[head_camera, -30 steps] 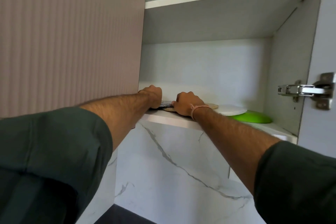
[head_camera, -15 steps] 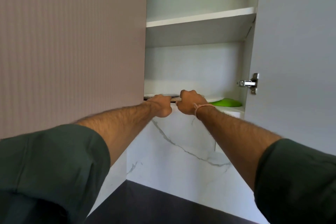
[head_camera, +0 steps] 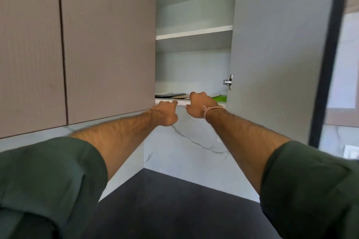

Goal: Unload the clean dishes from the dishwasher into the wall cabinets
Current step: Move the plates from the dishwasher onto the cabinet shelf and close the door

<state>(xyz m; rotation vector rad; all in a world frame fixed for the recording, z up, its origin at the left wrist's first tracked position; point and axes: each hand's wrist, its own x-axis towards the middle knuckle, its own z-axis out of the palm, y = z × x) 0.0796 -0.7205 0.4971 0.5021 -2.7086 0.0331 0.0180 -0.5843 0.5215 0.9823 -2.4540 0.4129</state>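
The left hand (head_camera: 165, 113) hangs just under the front lip of the white bottom shelf (head_camera: 167, 101) of the open wall cabinet. Its fingers are bent into a loose fist with the tips up by that lip, and nothing shows in it. The right hand (head_camera: 200, 105) sits beside it, a little higher, with its knuckles rising over the same lip. Its fingers are curled too, but the fingertips are hidden behind the hand, so I cannot tell whether they hold or touch anything. A pale pink thread wristband (head_camera: 212, 109) circles the right wrist, and both forearms come out of rolled dark green sleeves (head_camera: 48, 180).

On the shelf, just behind the lip and left of the right hand, lies a flat dark speckled plate (head_camera: 166, 94). A flat tan plate (head_camera: 181, 96) overlaps it and reaches toward the right knuckles. Right of that hand, at the shelf's far end, a bright green plate (head_camera: 220, 98) shows in part.

Above the shelf is a second white shelf (head_camera: 194, 32). At the shelf's right end the plain grey cabinet door (head_camera: 272, 54) stands open on a metal hinge (head_camera: 228, 82). Left of the shelf are closed ribbed mauve-brown cabinet doors (head_camera: 106, 44). Below it a white marble-veined wall panel (head_camera: 194, 151) runs down to a dark grey countertop (head_camera: 174, 209).
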